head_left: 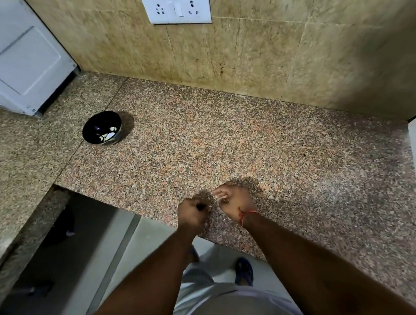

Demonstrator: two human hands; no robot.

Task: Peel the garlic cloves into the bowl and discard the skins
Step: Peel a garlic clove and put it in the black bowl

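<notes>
A speckled pink-and-grey granite countertop (225, 141), polished and mottled, serves as the landmark here. Over its near edge two bare hands work close together. The left hand (192, 213) is curled into a fist, knuckles up, and a small pale sliver shows at its fingertips, too small to tell whether clove or skin. The right hand (232, 201), with a thin red thread bracelet (247, 214) at the wrist, has its fingers bent inward around a small pale piece, likely garlic, though it is blurred. Toward the far left of the countertop, well apart from both hands, sits one round glossy black bowl (101, 127) holding about three smooth whitish peeled garlic cloves (109, 135). Behind the countertop rises a wall of mottled beige stone tiles (256, 52) bearing one white rectangular switch-and-socket plate (175, 6). One white boxy appliance (18, 54) stands at the countertop's far-left end.
</notes>
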